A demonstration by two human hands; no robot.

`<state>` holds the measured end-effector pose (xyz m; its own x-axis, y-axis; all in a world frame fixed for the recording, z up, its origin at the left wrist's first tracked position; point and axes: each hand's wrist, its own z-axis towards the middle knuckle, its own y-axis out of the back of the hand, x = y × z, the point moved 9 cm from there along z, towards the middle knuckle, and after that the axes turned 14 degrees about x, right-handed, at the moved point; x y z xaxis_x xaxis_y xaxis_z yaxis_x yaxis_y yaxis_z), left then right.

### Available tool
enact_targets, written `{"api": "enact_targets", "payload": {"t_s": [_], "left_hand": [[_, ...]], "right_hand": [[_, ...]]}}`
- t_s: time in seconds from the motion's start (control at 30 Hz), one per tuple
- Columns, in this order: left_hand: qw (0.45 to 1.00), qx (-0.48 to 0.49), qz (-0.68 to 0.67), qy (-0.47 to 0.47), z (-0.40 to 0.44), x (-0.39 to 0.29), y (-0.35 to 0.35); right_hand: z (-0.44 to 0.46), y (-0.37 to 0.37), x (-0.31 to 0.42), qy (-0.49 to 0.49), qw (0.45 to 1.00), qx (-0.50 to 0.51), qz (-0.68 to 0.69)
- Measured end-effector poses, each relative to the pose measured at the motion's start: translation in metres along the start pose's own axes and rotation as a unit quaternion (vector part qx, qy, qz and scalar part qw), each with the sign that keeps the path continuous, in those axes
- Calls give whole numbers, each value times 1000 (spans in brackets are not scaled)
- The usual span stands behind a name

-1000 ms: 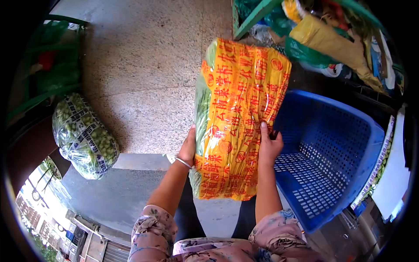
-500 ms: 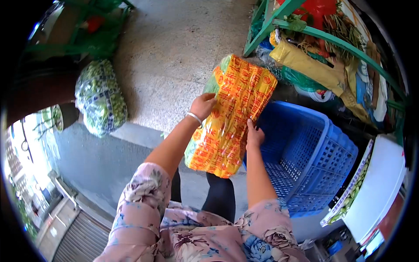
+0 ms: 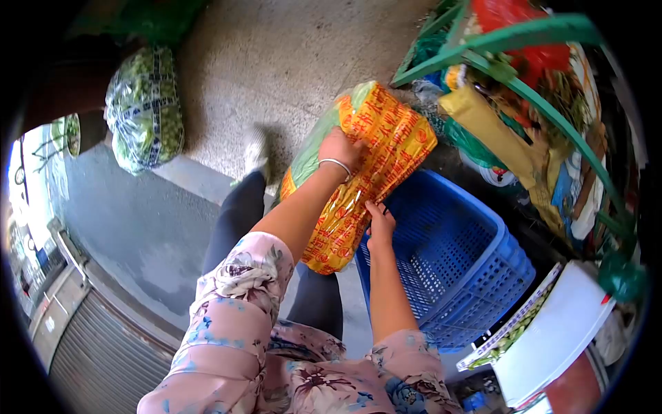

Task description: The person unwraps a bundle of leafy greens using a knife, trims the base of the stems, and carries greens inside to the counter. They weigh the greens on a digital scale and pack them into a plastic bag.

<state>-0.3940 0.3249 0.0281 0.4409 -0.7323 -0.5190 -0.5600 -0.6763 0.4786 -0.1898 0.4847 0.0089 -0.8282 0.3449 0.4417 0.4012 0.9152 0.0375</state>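
"Yellow-orange plastic, lettered in red, wraps a package of greens at the frame's centre."
"And the hands?"
"The left hand clutches its wrapper on top; the right hand pinches its right edge."
"Around it?"
"Right of centre, a blue perforated crate; upper left, a clear bag of green vegetables."

Red Chinese characters, blurred, on orange wrapper
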Motion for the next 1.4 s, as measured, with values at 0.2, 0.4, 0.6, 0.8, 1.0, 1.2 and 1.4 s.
{"api": "enact_targets", "payload": {"t_s": [0.2,0.4,0.6,0.8,1.0,1.2,1.4], "left_hand": [[980,145,-129,-38,20,2,-15],[974,142,-177,5,-2,8,3],[978,57,-201,-1,-18,2,21],[975,55,-217,-6,-35,2,24],[986,27,-160,-35,-33,-4,30],[978,59,-196,-28,-73,-14,35],[980,119,-145,-62,-114,-19,31]], "right_hand": [[-7,25,62,-86,981,20,-170],[10,-39,233,203,768,32,-606],[21,-219,265,350,415,156,-825],[-11,-76,233,204,358,169,-895],[-16,-185,289,441,473,104,-755],[-15,-48,202,238,380,178,-876],[-37,-127,294,391,466,39,-793]]}}
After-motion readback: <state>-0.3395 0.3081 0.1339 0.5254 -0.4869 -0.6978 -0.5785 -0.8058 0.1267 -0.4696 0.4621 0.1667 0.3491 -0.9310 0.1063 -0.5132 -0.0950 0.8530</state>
